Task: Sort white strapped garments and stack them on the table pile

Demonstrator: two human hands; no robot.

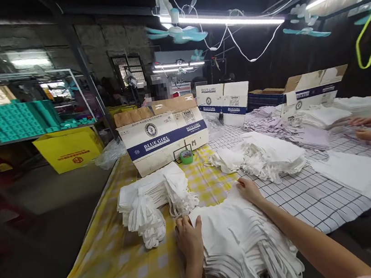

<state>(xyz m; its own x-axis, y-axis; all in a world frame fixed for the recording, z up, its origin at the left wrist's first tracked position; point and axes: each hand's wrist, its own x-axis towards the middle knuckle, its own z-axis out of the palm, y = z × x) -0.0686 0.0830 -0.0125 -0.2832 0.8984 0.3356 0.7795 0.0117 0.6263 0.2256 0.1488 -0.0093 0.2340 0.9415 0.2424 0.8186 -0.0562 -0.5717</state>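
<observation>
Surface (116, 259) under yellow-checked and black-gridded cloth. A big carton (140, 159) on it, "BLUE GIRL" on its blue band, blocks part of the view behind; a second carton (207, 94) repeats the name. Off to the left, a yellow container (69, 144) bears red print too small to read. The white cloth stack (229, 229) lies at the near edge, a smaller white pile (150, 185) on its left. The left hand (190, 239) bends its fingers at the stack's left corner, grip unclear; the right hand (250, 190), forearm slanting in, closes its fingers on the far right corner. Green tape (187, 158) sits before the big carton.
</observation>
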